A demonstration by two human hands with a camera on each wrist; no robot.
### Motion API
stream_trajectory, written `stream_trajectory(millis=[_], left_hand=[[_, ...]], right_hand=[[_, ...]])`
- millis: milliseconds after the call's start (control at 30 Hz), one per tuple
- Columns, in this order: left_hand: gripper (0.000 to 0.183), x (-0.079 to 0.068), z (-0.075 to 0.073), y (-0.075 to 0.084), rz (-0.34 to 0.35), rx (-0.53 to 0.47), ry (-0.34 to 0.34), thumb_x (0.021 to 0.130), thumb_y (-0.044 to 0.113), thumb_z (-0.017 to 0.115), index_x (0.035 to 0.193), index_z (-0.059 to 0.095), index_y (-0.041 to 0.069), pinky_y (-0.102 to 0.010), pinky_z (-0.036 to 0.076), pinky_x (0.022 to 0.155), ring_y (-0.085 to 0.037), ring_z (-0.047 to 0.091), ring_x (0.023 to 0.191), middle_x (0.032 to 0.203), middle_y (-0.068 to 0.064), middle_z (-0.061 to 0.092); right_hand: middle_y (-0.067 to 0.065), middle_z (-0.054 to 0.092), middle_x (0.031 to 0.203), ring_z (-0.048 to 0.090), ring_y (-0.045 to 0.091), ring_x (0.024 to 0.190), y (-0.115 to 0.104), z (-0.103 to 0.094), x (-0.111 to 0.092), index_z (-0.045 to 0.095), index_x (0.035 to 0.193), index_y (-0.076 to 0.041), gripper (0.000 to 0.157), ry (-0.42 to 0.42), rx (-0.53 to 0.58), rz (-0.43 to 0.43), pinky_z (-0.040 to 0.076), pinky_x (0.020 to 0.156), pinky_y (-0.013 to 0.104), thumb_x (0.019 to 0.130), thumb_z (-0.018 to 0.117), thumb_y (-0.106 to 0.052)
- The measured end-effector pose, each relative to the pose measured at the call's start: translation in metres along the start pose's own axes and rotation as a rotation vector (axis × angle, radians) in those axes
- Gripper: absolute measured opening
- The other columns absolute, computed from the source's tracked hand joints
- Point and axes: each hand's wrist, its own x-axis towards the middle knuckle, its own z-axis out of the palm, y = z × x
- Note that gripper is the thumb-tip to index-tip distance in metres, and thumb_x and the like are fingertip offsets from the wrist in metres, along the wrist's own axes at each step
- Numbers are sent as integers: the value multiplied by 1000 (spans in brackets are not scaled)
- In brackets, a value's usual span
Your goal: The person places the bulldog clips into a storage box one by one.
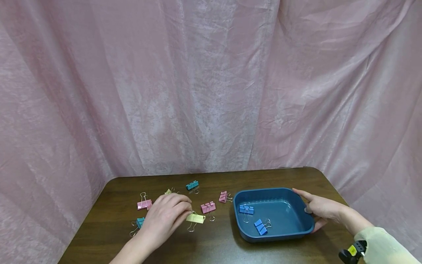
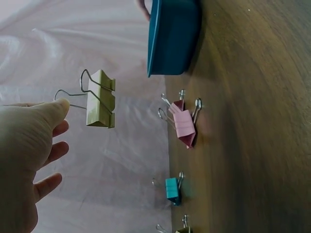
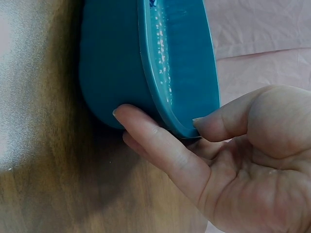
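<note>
My left hand (image 1: 168,216) pinches a yellow binder clip (image 2: 101,99) by one wire handle, between thumb and finger, raised above the table in the left wrist view. In the head view that clip shows just right of the fingertips. At the right, my right hand (image 1: 324,209) holds the end of a blue tray (image 1: 273,236); its thumb (image 3: 223,121) is at the rim and the fingers lie along the outer wall. Inside the tray lie two blue binder clips, one at the left (image 1: 246,209) and one nearer the front (image 1: 261,227).
Pink binder clips lie between hand and tray (image 1: 208,207), beside the tray (image 1: 223,197) and at the left (image 1: 144,204). Teal clips lie at the back (image 1: 192,185) and left of the hand (image 1: 140,222). Another yellow clip (image 1: 168,191) is partly hidden behind the left hand. A pink curtain (image 1: 197,91) hangs behind.
</note>
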Motion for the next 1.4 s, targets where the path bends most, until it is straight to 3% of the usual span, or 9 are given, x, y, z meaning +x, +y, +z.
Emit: stream_trajectory(millis=[267, 933, 1400], left_hand=[[8, 9, 3, 2, -15, 8, -39, 95, 26, 71, 102, 72, 22, -44, 48, 95, -16, 63, 105, 113, 9, 68], [11, 26, 9, 8, 11, -27, 10, 90, 21, 76, 101, 72, 20, -42, 49, 95, -18, 64, 106, 112, 8, 68], [9, 38, 15, 12, -2, -19, -11, 93, 23, 74, 101, 72, 20, -42, 48, 99, -17, 64, 108, 114, 7, 68]], right_hand=[[42, 33, 138, 67, 41, 93, 1, 0, 2, 7, 165, -15, 80, -11, 12, -8, 60, 62, 53, 96, 39, 9], [40, 35, 136, 67, 41, 92, 2, 0, 4, 9, 165, -16, 80, 4, 10, -2, 60, 62, 54, 95, 40, 9], [38, 36, 132, 69, 39, 88, 1, 0, 2, 10, 165, -16, 80, 12, -8, 2, 60, 61, 52, 95, 41, 9]])
